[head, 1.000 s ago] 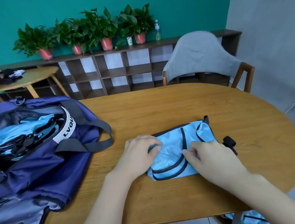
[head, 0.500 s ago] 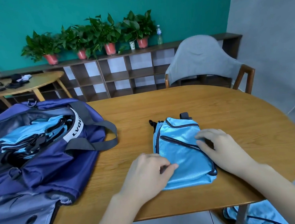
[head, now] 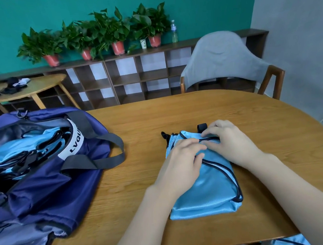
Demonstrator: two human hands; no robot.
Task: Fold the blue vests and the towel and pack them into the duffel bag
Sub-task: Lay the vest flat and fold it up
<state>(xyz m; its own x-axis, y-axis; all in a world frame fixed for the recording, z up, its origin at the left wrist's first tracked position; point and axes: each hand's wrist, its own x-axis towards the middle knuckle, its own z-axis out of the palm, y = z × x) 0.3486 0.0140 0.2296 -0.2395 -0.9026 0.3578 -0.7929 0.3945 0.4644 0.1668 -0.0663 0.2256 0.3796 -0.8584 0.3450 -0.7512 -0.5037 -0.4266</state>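
Two hands work over a wooden counter whose oval top fills most of the head view. At 9 o'clock on it lies the navy duffel bag, its mouth open, with more blue vests stacked inside and its grey carry strap looping out toward the counter's middle. Behind the counter at 1 o'clock stands a chair with a grey cloth draped over its back, and a low wooden shelf runs along the teal wall at 12 o'clock, carrying a row of potted plants. A folded blue vest with dark piping lies flat on the counter at 5 o'clock from its middle, well apart from the bag, a black strap end poking out at its far edge. The left hand rests on the vest's left side, fingers loosely bent and pressing the fabric down. The right hand sits on the vest's far right corner, its fingers curled and narrow over the piped edge; whether they pinch the fabric or only press on it I cannot tell. Both hands nearly touch at the fingertips above the vest's far edge. At 5 o'clock below the counter edge, another bit of blue cloth shows.
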